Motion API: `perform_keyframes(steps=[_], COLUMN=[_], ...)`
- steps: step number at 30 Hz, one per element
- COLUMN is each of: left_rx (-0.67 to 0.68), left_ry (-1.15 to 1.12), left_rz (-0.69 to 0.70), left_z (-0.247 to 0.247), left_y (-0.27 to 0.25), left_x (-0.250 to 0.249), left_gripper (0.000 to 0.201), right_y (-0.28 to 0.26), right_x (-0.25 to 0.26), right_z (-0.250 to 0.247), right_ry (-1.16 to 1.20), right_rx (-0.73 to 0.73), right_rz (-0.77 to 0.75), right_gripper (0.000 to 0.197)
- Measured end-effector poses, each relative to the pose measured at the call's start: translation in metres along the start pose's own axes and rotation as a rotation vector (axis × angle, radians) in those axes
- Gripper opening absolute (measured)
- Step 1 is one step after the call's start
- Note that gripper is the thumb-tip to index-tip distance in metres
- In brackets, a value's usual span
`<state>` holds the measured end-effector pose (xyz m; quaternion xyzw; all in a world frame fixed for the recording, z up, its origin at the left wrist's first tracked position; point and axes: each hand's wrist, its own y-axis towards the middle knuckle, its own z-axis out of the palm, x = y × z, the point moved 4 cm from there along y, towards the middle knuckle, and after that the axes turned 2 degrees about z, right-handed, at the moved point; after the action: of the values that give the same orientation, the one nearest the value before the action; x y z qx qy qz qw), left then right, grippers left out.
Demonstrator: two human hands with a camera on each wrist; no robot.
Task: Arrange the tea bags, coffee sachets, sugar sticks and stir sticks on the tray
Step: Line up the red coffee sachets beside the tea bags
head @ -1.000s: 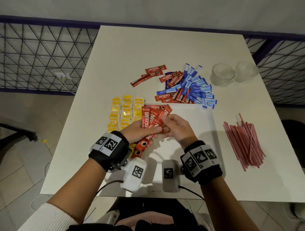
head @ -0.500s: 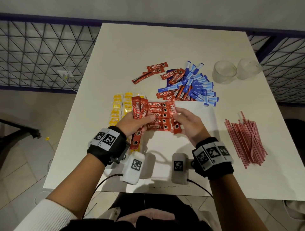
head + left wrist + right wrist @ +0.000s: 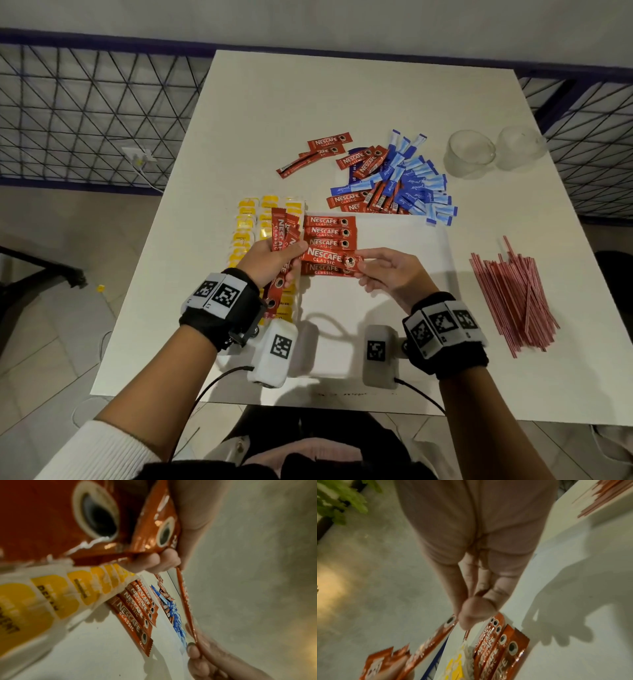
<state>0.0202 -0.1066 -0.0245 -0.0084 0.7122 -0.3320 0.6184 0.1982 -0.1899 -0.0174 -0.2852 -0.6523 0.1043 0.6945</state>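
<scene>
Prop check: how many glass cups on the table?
2. Side by side at the table's far right: left cup nearer the sugar sticks, right cup by the edge.

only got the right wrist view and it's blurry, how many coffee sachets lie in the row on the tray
Observer: Four, in the sachet row on the tray; the right hand pinches a fifth sachet above it.
Operator: and the left hand
Observer: The left hand grips a bundle of sachets over the tea bags.
Operator: sugar sticks on the tray
Observer: No, the sugar sticks lie heaped on the table beyond it.
</scene>
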Motion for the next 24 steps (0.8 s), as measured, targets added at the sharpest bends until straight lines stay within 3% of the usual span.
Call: perform_keyframes(steps=[4, 8, 18, 24], left_rx=[-0.043, -0.108, -0.095, -0.105], left_ry=[0.036, -0.005, -0.065, -0.089], left_rz=[-0.012, -0.015, -0.004, 0.016], left_z=[-0.006, -0.018, -0.023, -0.030], left_y=[0.004, 0.007, 0.005, 0.006], left_x=[0.005, 0.006, 0.001, 0.003], left_gripper=[0.030, 0.026, 0.024, 0.021], right_y=[0.000, 0.002, 0.012, 0.019], right_x=[-0.004, -0.015, -0.040, -0.045], right_z=[-0.015, -0.025, -0.009, -0.006], right_ry=[0.003, -0.096, -0.249, -0.331], right_rx=[-0.050, -0.067, -0.129, -0.207], right_rz=[-0.025, 0.056, 0.171, 0.196], right_gripper=[0.015, 0.017, 0.006, 0.015])
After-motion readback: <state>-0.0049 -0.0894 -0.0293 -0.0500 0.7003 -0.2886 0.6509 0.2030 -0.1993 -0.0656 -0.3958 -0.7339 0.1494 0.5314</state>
